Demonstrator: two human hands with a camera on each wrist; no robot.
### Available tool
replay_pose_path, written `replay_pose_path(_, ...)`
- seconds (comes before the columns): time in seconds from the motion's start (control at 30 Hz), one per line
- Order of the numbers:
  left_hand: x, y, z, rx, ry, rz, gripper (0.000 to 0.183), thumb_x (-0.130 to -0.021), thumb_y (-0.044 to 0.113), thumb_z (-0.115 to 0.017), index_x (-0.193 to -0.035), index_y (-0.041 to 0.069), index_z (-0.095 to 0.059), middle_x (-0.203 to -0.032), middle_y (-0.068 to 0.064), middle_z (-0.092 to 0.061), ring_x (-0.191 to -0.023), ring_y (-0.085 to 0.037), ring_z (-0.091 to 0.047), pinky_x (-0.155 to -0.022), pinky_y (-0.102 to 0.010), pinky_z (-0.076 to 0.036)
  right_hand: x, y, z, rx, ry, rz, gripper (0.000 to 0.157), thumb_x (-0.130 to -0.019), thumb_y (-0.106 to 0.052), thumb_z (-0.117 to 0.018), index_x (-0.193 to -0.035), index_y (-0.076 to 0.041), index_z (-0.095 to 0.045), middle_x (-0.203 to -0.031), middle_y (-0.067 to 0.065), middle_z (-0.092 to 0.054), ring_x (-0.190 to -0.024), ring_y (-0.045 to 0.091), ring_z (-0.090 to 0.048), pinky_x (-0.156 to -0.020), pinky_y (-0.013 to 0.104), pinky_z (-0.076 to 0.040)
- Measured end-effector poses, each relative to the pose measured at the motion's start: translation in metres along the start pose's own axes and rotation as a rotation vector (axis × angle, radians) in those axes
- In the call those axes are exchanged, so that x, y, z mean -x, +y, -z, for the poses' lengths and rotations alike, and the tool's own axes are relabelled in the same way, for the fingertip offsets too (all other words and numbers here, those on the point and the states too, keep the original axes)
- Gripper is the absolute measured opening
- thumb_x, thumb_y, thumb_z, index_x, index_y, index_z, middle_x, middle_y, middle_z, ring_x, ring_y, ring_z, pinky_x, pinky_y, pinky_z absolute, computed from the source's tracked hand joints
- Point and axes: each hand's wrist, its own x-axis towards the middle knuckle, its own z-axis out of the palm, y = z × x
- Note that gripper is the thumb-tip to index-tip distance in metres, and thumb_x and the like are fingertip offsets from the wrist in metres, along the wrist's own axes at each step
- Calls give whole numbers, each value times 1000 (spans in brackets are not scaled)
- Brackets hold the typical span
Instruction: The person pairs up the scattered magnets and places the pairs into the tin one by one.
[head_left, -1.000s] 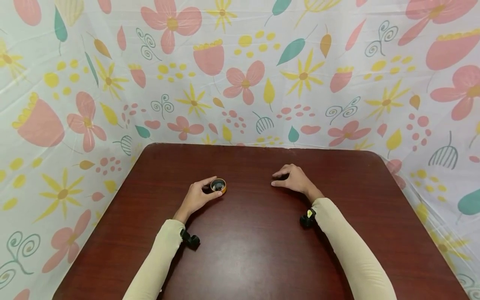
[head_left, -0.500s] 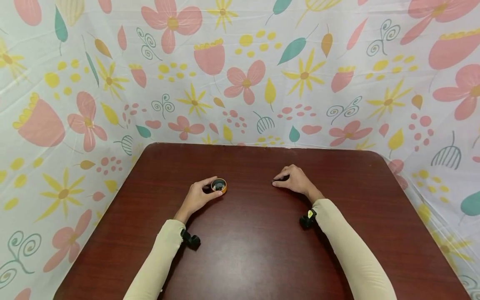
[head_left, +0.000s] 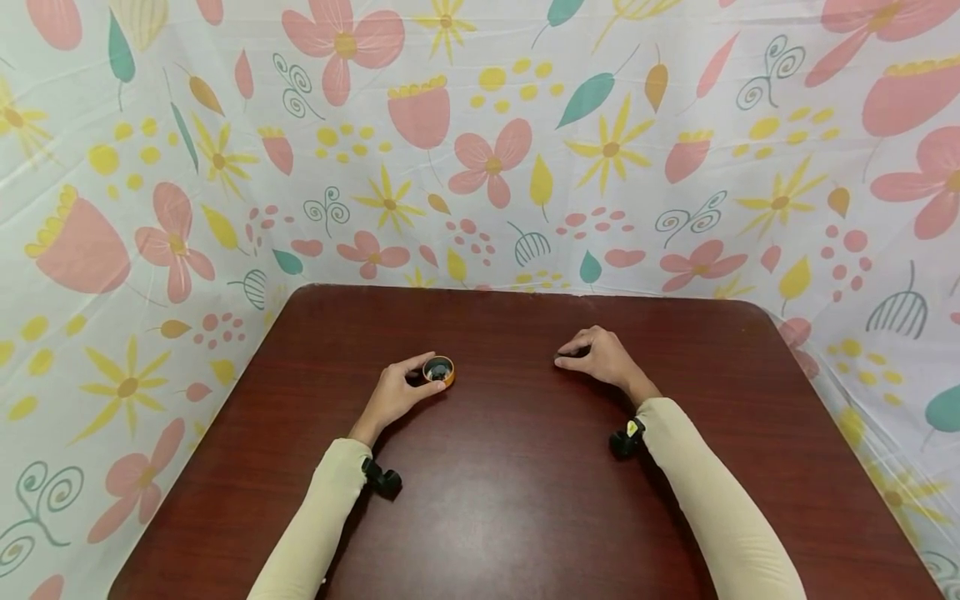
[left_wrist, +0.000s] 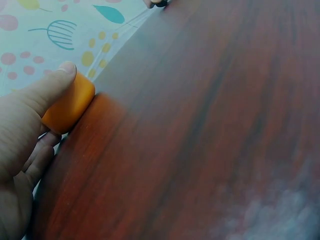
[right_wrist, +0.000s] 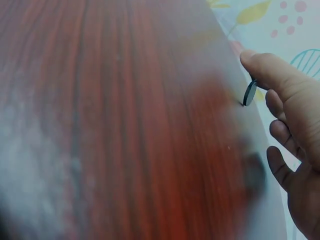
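In the head view, my left hand [head_left: 392, 393] holds a small round orange container [head_left: 451, 380] on the table, thumb on the near side and fingers on the far side. Its inside looks dark, with something shiny in it too small to make out. From the left wrist, the container's smooth orange wall [left_wrist: 79, 102] shows under the thumb. To the right, apart from the container, my right hand [head_left: 604, 360] pinches a thin dark disc [right_wrist: 250, 93], coin-like, between thumb and forefinger. The disc is on edge, just off or touching the tabletop; I cannot tell which.
A dark red-brown wooden table [head_left: 480, 467] with rounded far corners lies under both hands. White flower-printed cloth [head_left: 420, 183] hangs behind it and along its sides. Each wrist wears a black camera [head_left: 385, 482] on a strap.
The right hand has shifted slightly to the right, and a small dark thing has come into sight at its fingertips. The left hand and container have stayed in place.
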Motion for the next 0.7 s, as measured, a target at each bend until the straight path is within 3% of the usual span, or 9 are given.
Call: replay_pose_path(0.7,-1,-4,0,6,-8,9,69,-81,48,-72,-139,17,-53,-130,1,-58,-107,-19,-57,-89,-41,-49,13,9,9,-38,88,-38,18,-77,-41,-79,-88,-28,-78,-85,-13,-69,-85,9,-52,-71,34,-44)
